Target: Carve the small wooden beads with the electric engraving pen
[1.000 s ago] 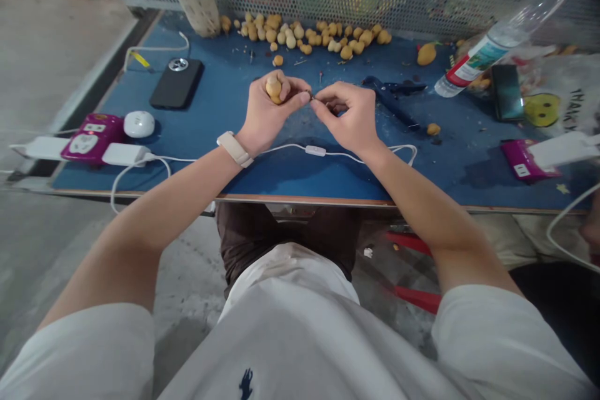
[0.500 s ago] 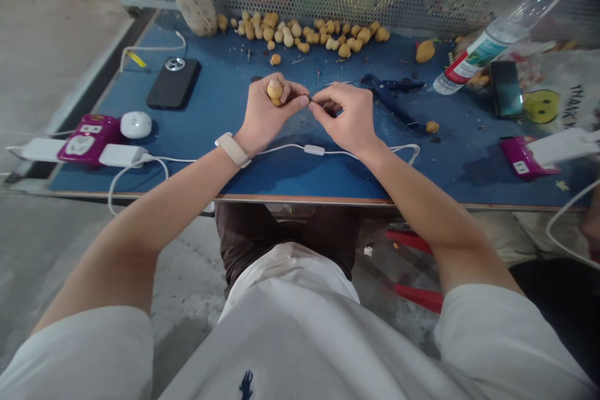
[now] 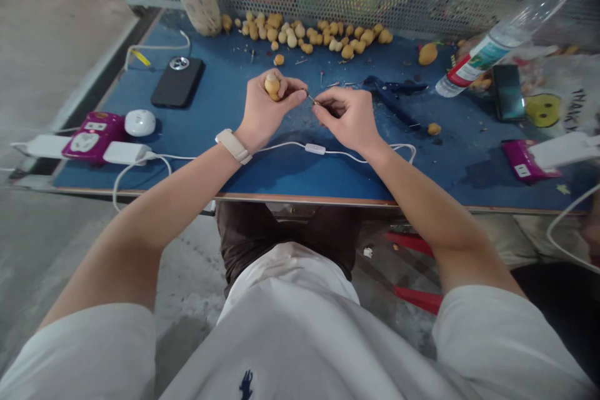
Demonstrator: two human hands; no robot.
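My left hand (image 3: pixel 270 100) is shut around a small tan bottle gourd (image 3: pixel 272 85), its narrow top showing above my fingers. My right hand (image 3: pixel 347 117) pinches a thin metal pin (image 3: pixel 311 98) between thumb and forefinger. The pin's tip points towards the gourd but stays a short way from it. A heap of similar tan gourds (image 3: pixel 300 34) lies beyond my hands along the mesh, and a single gourd (image 3: pixel 434 129) sits to the right of my right hand.
The blue work board (image 3: pixel 210 106) carries a black phone (image 3: pixel 177 81), blue-handled pliers (image 3: pixel 392 94), a white cable with an inline switch (image 3: pixel 315 149) and a magenta power socket (image 3: pixel 87 144). A plastic bottle (image 3: pixel 487 56) lies at the right. Perforated metal mesh stands behind.
My hands have drawn slightly apart, opening a gap between them. My left hand has risen a little with the gourd, and my right hand has shifted right with the pin.
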